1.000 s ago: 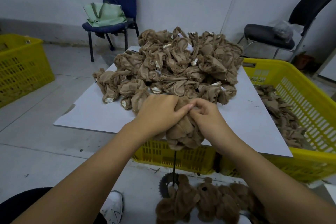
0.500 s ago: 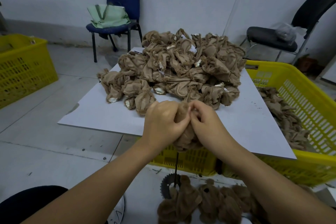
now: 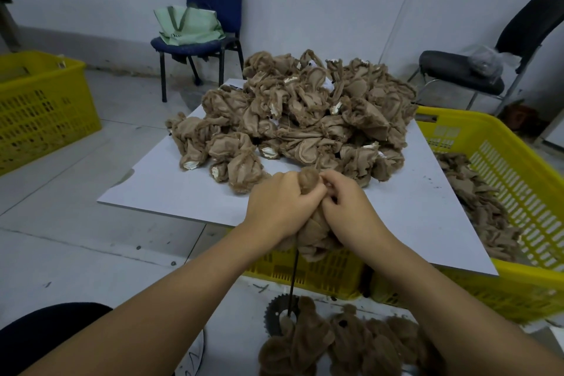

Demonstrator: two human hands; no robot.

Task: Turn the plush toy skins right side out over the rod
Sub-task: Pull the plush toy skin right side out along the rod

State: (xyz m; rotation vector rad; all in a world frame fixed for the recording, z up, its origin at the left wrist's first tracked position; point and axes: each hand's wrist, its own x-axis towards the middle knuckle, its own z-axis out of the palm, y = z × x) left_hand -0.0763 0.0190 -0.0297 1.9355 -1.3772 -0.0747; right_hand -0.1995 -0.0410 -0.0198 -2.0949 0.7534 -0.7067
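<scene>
Plush skin (image 3: 311, 223), a brown bundle, sits over the top of the thin dark rod (image 3: 294, 281), with a fuzzy rounded tip poking up between the two hands. The left hand (image 3: 279, 207) is clenched round the bundle's left side, fingers curled into the fabric, and the right hand (image 3: 351, 210) pinches and bunches it from the other side. Both seem to be drawing the fabric down the rod, which would push the fur side out through the opening; I judge this skin partly turned.

The rod drops straight below the hands to a toothed round base (image 3: 276, 319) on the floor, so it likely stands as a fixed post to work against. Beside that base, below the right forearm, lie fuzzy turned skins (image 3: 351, 342), probably dropped there as finished.

Just beyond the knuckles, a heap of inside-out skins (image 3: 302, 119) rests on a pale board (image 3: 183, 192), within easy reach for the next pick. The board lies across a yellow crate (image 3: 305, 268) under the hands; what that one holds is hidden. To the right of the right hand, a second yellow crate (image 3: 518, 180) holds more brown skins (image 3: 482, 204). Far off to the left of the left hand stands another yellow crate (image 3: 42, 107); its contents are unclear.
</scene>
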